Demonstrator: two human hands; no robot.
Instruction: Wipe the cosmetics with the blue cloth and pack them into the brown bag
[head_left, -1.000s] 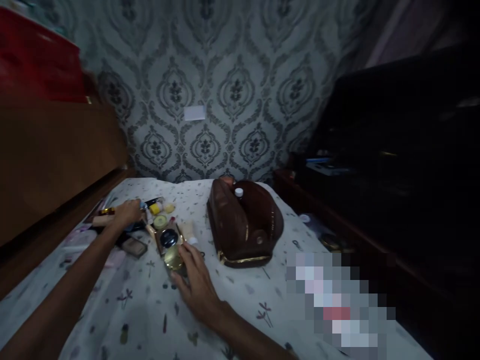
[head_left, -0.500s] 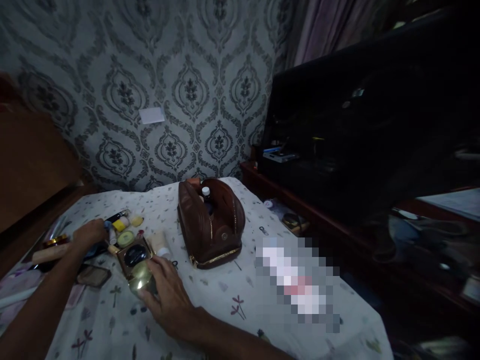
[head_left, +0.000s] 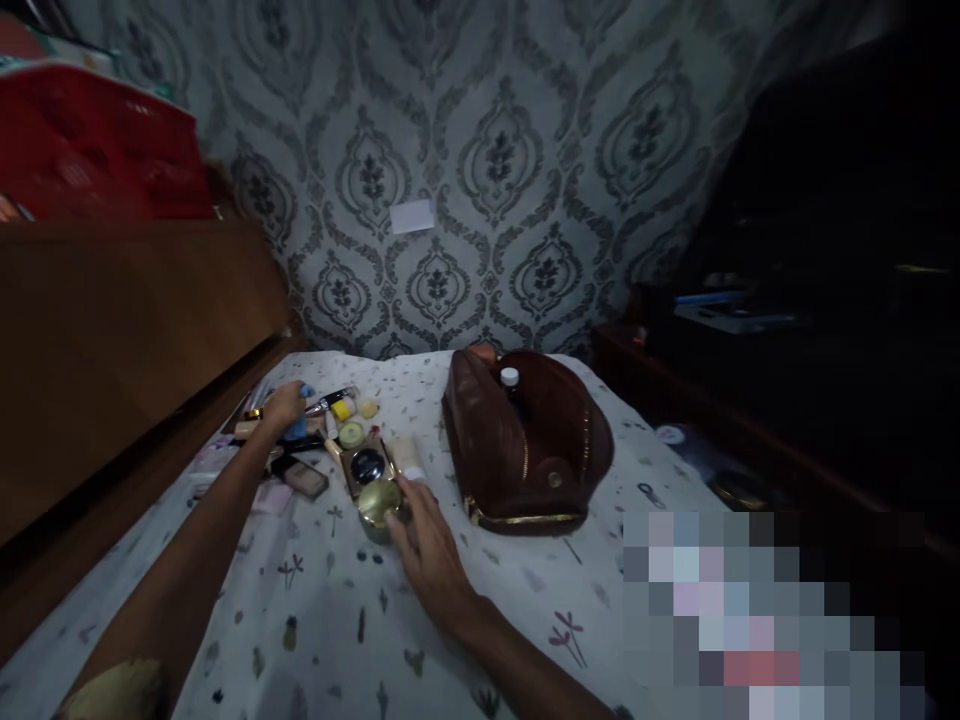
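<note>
My left hand [head_left: 285, 408] is closed around a blue object [head_left: 297, 428] whose kind I cannot make out, over a spread of cosmetics. My right hand [head_left: 431, 540] has its thumb and fingers against the side of a round jar with a shiny gold lid [head_left: 379, 500], which sits on the bed sheet. Just behind the jar lies a square gold compact [head_left: 367, 466] with a dark round centre. A pale tube [head_left: 407, 458] is beside it. Around them are a green round pot [head_left: 351, 433], a yellow-labelled item [head_left: 343, 410] and a dark flat case [head_left: 304, 477].
To the right stands a brown leather bag [head_left: 487, 450], unzipped, with a white-capped bottle [head_left: 510, 378] inside. A wooden board [head_left: 135, 330] with a red bag [head_left: 105, 140] above it borders the left. Dark furniture and a pixelated patch [head_left: 750, 620] are at the right.
The view has swung left, so the things appear further right. A blue object now shows in my left hand. My right hand stays at the gold-lidded jar.
</note>
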